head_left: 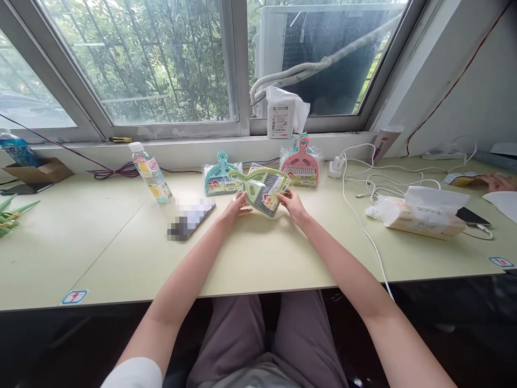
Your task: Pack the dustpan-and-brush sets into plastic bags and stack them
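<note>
A green mini dustpan and brush set (264,191) in clear wrapping is tilted between my hands, just above the table. Its looped handle points to the upper left and its label faces up. My left hand (237,208) holds the lower left side near the handle, its fingers partly beneath. My right hand (293,206) grips the right edge by the label, thumb and fingers closed on it. Behind, a wrapped teal dustpan set (222,175) and a wrapped pink dustpan set (301,164) lean against the wall below the window.
On the left stand a drink bottle (151,172) and a phone (191,220) lying flat. To the right are white cables (363,229), a charger (336,166) and a tissue pack (424,215). Another person's hand (501,182) shows at the far right.
</note>
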Motion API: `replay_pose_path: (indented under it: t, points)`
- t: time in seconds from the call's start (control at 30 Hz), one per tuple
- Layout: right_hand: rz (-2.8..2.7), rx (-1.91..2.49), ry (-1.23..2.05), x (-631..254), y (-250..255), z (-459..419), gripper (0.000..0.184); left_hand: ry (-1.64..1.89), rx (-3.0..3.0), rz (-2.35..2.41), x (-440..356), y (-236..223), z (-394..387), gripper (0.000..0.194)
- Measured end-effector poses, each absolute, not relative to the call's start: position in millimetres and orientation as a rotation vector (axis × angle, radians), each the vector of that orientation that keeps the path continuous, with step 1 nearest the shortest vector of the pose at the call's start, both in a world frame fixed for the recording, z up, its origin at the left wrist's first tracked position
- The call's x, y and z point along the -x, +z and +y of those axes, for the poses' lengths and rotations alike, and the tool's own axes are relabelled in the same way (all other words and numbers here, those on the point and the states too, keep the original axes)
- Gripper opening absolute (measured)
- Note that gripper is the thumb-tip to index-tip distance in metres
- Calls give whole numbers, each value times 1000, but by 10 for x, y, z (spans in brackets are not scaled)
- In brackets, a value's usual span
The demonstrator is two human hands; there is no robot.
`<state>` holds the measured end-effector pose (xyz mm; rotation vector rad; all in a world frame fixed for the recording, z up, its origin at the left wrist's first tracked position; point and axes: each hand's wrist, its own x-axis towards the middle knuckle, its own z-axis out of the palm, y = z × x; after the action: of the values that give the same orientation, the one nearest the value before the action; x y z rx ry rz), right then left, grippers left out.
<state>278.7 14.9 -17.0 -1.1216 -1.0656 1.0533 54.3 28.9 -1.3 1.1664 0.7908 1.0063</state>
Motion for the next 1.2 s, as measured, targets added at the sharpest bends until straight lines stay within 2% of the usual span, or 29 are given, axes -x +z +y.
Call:
replay_pose_path:
  t: [0.17,0.33,0.53,0.7,0.87,0.93,1.07,1.2]
  points:
    - [-988,945,1115,-2856,-168,157,40,1031,-1296,905,-552,-73,321,46]
    - [-1010,945,1265,-2820,-130,124,38,1047,-1327,937,-545,-133,401,47]
    - [-991,1005,1343,-2823,31,56,30,1235,-1122,1046,-491,-136,536,43]
    - [-1023,1019,1366,-2888,161,-13,30,1346,-1118,1085,-443,-32,510,39]
    - [-1124,1055,1384,-2996,124,-8,38,1612,-1351,1254,-298,134,419,38]
    - [-1223,1067,1412,-2991,81,2,42,1568,-1544,1302,-273,163,383,35]
    - [-1342,1069,1461,-2912,89,-40,40,1252,-1734,1375,-324,102,386,28]
    - [-1269,1080,1420,-2968,176,-82,36,1426,-1486,1336,-269,57,502,28]
